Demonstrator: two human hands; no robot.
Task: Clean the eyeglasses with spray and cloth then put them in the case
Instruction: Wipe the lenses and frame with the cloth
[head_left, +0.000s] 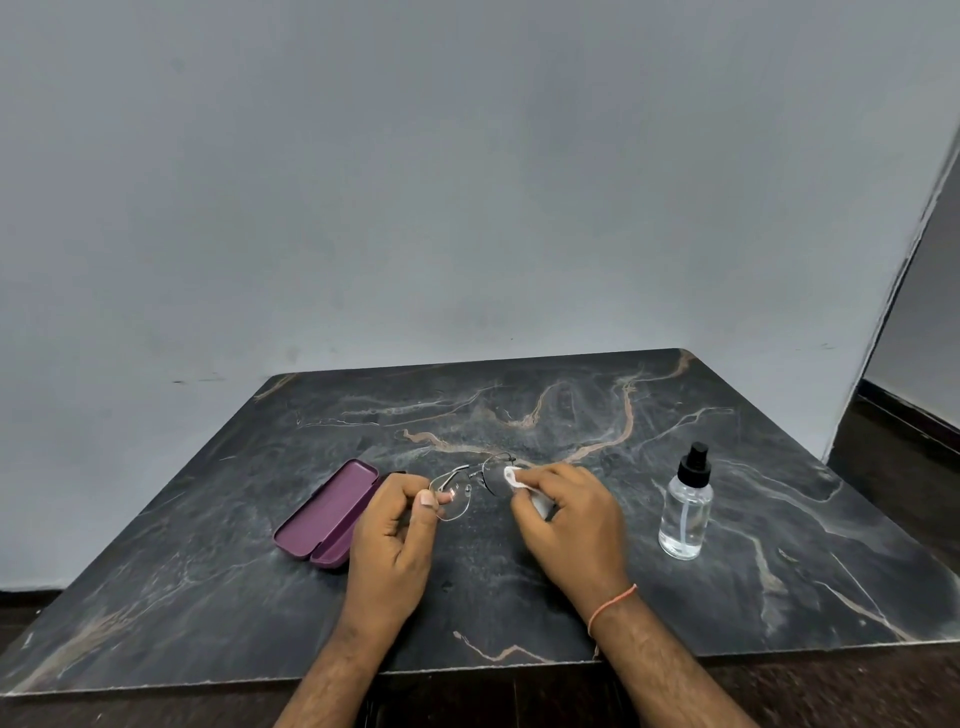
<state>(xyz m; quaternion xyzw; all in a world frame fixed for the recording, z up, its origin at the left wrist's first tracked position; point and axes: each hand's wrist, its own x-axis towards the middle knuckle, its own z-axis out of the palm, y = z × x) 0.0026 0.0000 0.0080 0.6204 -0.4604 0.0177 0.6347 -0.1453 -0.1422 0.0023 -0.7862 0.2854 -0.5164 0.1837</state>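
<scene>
Head view, findings from largest item to smallest. Your dark marble table (571, 587) carries everything. The purple case (327, 512) lies open at near left, partly behind your left wrist, lid back, judged ready to receive the glasses later. The spray bottle (685, 506) stands upright at right, well apart from your hands and untouched, so spraying appears done or set aside. The eyeglasses (467, 486) are held up between your hands, above the table centre, which exposes both lens faces for wiping. Your left hand (395, 535) is curled, thumb and fingertips pinching the left lens at its edge to steady the frame. Your right hand (566, 519) is closed around the white cloth (517, 480), pressing it against the right lens. Wiping is in hand; casing not yet done.
</scene>
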